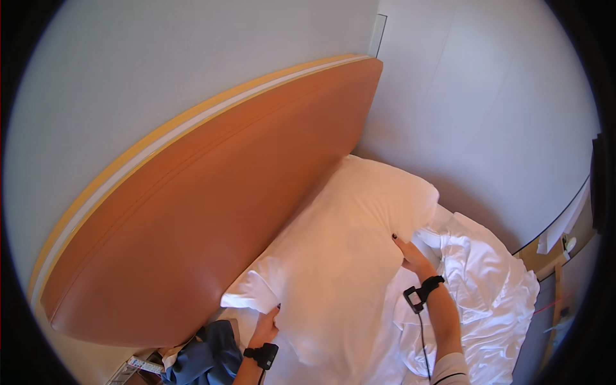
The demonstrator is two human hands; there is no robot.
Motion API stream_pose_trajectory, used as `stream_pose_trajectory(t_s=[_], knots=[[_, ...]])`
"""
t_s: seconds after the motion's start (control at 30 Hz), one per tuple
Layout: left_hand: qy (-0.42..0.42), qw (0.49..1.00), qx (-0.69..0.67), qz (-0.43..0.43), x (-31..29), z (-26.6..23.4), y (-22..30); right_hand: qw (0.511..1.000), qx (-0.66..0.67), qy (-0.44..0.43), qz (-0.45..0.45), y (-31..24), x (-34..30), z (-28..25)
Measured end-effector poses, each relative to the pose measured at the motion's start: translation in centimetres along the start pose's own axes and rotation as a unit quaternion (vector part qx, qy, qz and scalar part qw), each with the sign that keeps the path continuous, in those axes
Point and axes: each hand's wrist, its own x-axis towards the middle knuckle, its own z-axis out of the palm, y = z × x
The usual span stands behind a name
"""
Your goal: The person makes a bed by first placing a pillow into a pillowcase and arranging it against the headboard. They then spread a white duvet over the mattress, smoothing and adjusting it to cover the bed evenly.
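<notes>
One white pillow (pixel 346 237) at head edge of bed (pixel 285 364), alongside brown padded headboard (pixel 212 218). Left hand (pixel 263 330) pinching pillow near left corner; right hand (pixel 417 262) pinching right side; thumbs on top, other fingers mostly hidden. Rumpled white bedding (pixel 478 276) along right edge.

The scene is moderately bright, and the light is soft. It seems to come from the right side, because the crumpled white cloth bedding (pixel 481 276) looks whitest there, while the plump white cloth pillow (pixel 346 256) has a warm, peach tone. A brownish shadow lies low on the smooth pale grey wall (pixel 487 109). The long orange-brown padded headboard (pixel 244 192) shows a faint sheen, and its upper edge bends strongly. The corners are black; details near the right rim are blurred.
</notes>
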Motion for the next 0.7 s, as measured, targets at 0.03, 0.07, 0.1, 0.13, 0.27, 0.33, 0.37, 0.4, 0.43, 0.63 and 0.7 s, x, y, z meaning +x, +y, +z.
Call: stream_pose_trajectory(t_s=[0.03,0.07,0.1,0.13,0.27,0.33,0.37,0.4,0.43,0.63,0.7], knots=[[-0.020,0.996,0.089,0.006,0.6,-1.6,-2.4,0.999,0.041,0.001,0.021,1.6,1.2,-0.7],[-0.047,0.985,0.168,0.010,0.6,-1.8,-3.9,0.996,0.079,0.012,0.042,3.3,1.7,-1.7],[-0.027,0.999,0.002,-0.044,1.0,-0.8,-3.5,0.997,-0.063,0.025,0.029,7.0,2.5,-4.0],[0.021,0.984,-0.154,-0.088,1.1,-0.6,-2.8,0.980,-0.197,0.020,0.016,10.7,3.9,-5.3],[0.126,0.878,-0.312,-0.342,-0.8,-2.3,-4.6,0.976,-0.113,0.135,0.130,14.9,3.9,-0.8],[0.160,0.886,-0.315,-0.301,-2.7,-3.2,-4.0,0.983,-0.052,0.150,0.094,16.2,2.5,-0.5],[0.227,0.909,-0.224,-0.267,-3.1,-3.3,-3.2,0.982,-0.050,0.152,0.103,16.1,1.7,-0.2],[0.247,0.944,-0.048,-0.213,-3.6,-4.2,-2.3,0.979,-0.035,0.161,0.122,17.3,1.2,-0.6],[0.251,0.948,0.127,-0.146,-3.6,-5.4,-1.1,0.975,-0.021,0.174,0.136,18.5,0.2,-1.3],[0.102,0.867,0.486,0.046,0.9,-6.4,4.4,0.977,-0.031,0.051,0.205,28.6,-6.4,0.5],[0.076,0.842,0.530,0.065,2.4,-5.8,3.6,0.970,0.016,0.117,0.214,29.1,-7.0,3.1]])
